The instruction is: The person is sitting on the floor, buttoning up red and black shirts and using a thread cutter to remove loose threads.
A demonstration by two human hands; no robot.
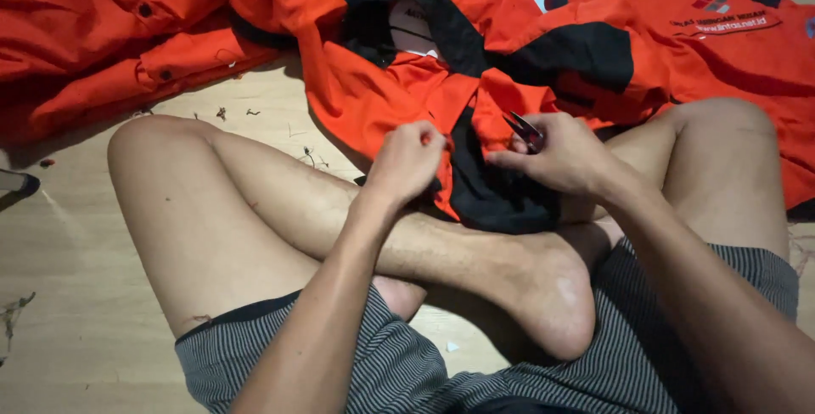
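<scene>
Sitting cross-legged on a light wooden floor (pixel 76 295), the person works on an orange and black jacket (pixel 407 83) draped over the shins. The left hand (pixel 407 162) is closed in a pinch on an orange fold of the jacket, just beside the black panel. The right hand (pixel 560 155) is clamped around small thread snips (pixel 525 131), whose dark blades point up and to the left, close to the fabric edge; whether the blades touch the cloth cannot be told. Both hands sit near each other above the crossed ankles.

Two further orange garments lie on the floor: one (pixel 102 32) at upper left with dark buttons, one (pixel 730 32) at upper right beyond the right knee. Short thread scraps (pixel 222 112) are scattered on the floor near the left knee. The person wears grey striped shorts (pixel 407 371).
</scene>
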